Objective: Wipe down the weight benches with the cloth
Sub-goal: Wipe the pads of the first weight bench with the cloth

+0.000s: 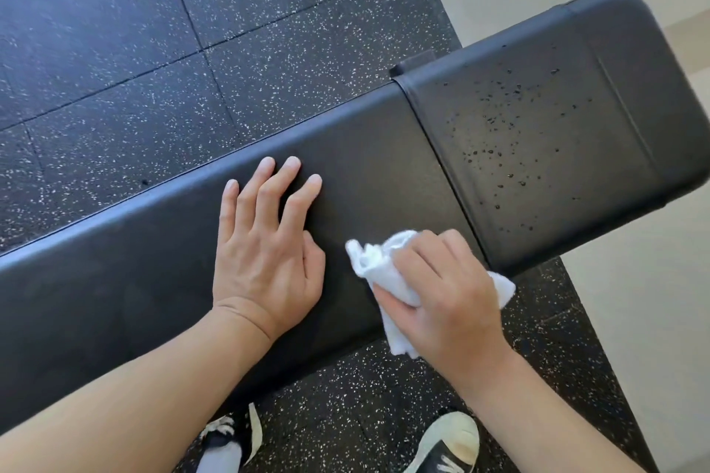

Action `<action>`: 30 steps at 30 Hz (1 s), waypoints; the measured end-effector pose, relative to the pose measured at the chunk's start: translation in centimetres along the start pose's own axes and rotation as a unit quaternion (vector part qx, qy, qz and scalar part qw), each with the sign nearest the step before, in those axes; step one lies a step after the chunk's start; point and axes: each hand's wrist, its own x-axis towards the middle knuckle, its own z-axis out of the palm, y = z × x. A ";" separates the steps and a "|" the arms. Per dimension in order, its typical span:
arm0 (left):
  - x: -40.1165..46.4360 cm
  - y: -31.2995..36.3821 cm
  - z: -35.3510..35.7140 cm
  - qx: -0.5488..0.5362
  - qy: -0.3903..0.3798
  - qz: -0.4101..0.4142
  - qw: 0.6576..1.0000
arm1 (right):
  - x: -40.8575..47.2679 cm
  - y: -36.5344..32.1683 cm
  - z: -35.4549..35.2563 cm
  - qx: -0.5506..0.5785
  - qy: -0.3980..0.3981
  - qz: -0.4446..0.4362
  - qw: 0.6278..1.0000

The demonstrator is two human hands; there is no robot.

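A black padded weight bench (369,161) runs from lower left to upper right. Its long pad looks dry; the shorter pad (538,134) past the seam at the right carries many small liquid droplets. My left hand (269,242) lies flat on the long pad, fingers spread, holding nothing. My right hand (445,292) grips a crumpled white cloth (380,273) at the near edge of the long pad, just left of the seam. Part of the cloth hangs over the bench edge.
Black rubber floor tiles with white flecks (153,50) surround the bench. A pale wall and floor (634,319) lie to the right. My two black-and-white sneakers (449,445) stand on the floor close under the bench's near edge.
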 end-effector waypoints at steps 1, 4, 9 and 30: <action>0.0 0.0 0.0 0.000 0.001 0.000 1.000 | -0.3 0.3 -0.2 -0.003 0.005 -0.009 1.000; -0.1 0.1 0.1 -0.002 0.003 0.000 1.000 | 1.6 0.3 0.4 -0.022 0.028 0.002 0.999; -0.1 0.1 0.1 -0.002 0.008 -0.001 1.000 | 11.2 -0.9 3.2 -0.026 0.057 0.083 0.995; -0.3 -0.6 0.2 -0.022 0.021 0.006 1.000 | 6.4 0.9 1.8 -0.060 0.061 0.035 0.996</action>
